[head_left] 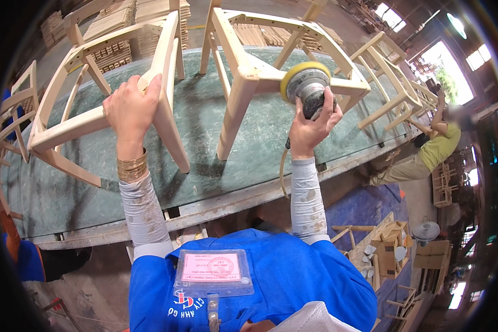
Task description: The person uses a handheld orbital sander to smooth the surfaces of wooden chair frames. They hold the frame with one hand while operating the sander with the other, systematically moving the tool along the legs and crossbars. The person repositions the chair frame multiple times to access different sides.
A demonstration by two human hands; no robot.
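Chair frames of pale bare wood lie tipped on our green counter [205, 116]: the left chair frame [94, 110] and the right chair frame [260, 66] sit near each other, apart. Our left hand [131, 108] wraps its grip around a leg of the left frame. Our right hand [311, 124] holds the disc sander [307, 83] in a full grip, its yellow-rimmed pad against the right frame's rail.

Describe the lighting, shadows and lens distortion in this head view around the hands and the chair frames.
Head view: daylight blows out the openings at upper right; the chair frames cast soft shadows on the green tabletop; fisheye bends the table edge and darkens the corners; the left hand, right hand and sander look sharp.
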